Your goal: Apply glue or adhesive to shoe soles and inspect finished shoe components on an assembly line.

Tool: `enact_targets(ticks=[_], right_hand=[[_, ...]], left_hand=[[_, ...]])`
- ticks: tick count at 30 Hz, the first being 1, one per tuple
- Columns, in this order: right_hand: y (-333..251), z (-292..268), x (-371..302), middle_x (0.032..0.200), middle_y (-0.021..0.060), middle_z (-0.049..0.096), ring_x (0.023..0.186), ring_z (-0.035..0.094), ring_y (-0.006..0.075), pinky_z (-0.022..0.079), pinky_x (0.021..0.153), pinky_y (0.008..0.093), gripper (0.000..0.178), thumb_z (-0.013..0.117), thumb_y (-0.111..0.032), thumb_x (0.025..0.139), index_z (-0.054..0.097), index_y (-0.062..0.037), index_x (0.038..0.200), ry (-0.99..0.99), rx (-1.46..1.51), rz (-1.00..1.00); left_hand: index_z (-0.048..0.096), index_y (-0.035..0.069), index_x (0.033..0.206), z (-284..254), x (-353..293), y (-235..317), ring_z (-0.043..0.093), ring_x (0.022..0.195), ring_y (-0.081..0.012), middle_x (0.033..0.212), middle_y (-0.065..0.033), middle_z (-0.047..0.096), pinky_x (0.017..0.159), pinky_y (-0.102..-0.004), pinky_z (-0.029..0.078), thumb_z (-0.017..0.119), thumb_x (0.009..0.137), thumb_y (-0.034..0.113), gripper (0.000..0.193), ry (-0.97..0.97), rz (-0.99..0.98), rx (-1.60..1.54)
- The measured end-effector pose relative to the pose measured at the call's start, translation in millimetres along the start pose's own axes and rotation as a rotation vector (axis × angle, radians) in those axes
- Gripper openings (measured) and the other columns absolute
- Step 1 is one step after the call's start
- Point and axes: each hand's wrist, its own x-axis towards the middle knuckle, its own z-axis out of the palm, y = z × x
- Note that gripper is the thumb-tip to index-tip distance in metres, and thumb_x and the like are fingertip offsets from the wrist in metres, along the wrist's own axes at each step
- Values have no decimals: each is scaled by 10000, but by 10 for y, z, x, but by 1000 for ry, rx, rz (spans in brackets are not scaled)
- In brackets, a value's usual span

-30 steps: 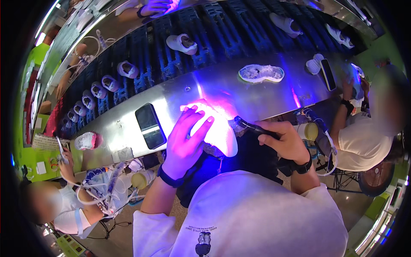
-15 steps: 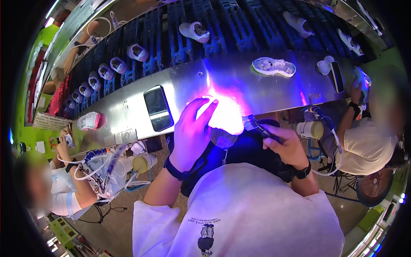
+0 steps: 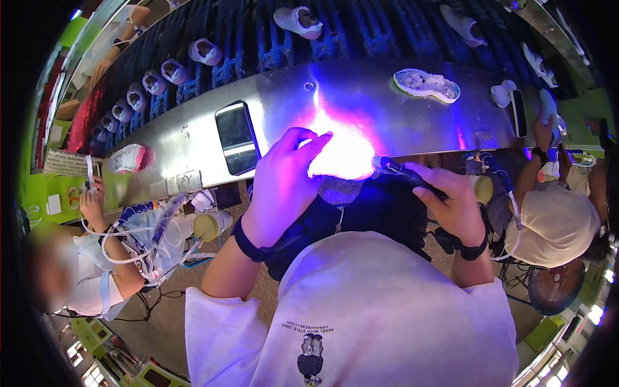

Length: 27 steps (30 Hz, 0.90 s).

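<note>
My left hand (image 3: 287, 177) is closed with thumb and fingers on the left side of a glaring white piece (image 3: 346, 155), its form washed out by bright violet-pink light. In my right hand (image 3: 456, 203) is a dark-handled brush (image 3: 403, 173), gripped near the handle. The brush's tip meets the right edge of the glaring piece, and its bristles are partly lost in the glare. A grey rounded surface (image 3: 340, 192) shows just below the piece, over my lap. Both hands are at the near edge of the metal bench (image 3: 277, 97).
A dark phone (image 3: 236, 138) lies on the bench left of my hands. Farther right rests a white shoe sole (image 3: 427, 86). Beyond runs a blue slatted conveyor (image 3: 361, 32) bearing several pale shoes (image 3: 298, 22). Co-workers sit on both sides, near white-lidded containers (image 3: 213, 226).
The view has shifted slightly. My right hand and brush sit a little farther right and higher, the brush still at the piece's right edge. My left hand keeps its hold.
</note>
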Motion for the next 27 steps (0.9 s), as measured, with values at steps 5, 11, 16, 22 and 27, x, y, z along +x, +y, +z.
enact_targets(ticks=[5, 11, 16, 22, 27], right_hand=[[130, -19, 98, 942, 150, 711, 788, 666, 280, 529, 733, 337, 476, 755, -12, 869, 666, -80, 1331, -11, 26, -82], [292, 77, 208, 932, 116, 701, 795, 665, 208, 530, 746, 308, 451, 734, -1, 896, 651, -29, 1338, 79, 84, -112], [266, 196, 255, 916, 41, 683, 816, 615, 89, 512, 752, 257, 401, 710, -37, 944, 645, 18, 1336, 20, 599, 296], [135, -41, 500, 928, 48, 701, 835, 615, 106, 513, 788, 269, 372, 700, -49, 942, 669, -4, 1310, 16, 349, 113], [47, -114, 509, 981, 64, 722, 848, 623, 115, 517, 813, 277, 396, 710, -42, 916, 676, -28, 1311, -52, 366, 122]], left_hand=[[722, 108, 1251, -77, 127, -97, 707, 988, -285, 1098, -130, 688, 865, -369, 581, 887, 623, 40, 653, -101, 42, -99], [707, 126, 1289, -50, 245, -179, 698, 960, -328, 1023, -152, 697, 882, -378, 562, 893, 596, 80, 719, -186, 100, -234], [584, -9, 1410, 226, 133, -161, 676, 1112, -260, 1174, -192, 694, 981, -376, 525, 946, 661, 185, 854, -216, -116, -655], [524, -65, 1436, 156, 95, -76, 648, 1176, -264, 1254, -193, 668, 1033, -383, 496, 941, 691, 190, 891, -258, -160, -567], [499, -82, 1443, 87, 58, -61, 619, 1221, -240, 1322, -184, 643, 1063, -377, 485, 941, 709, 166, 893, -291, -178, -655]])
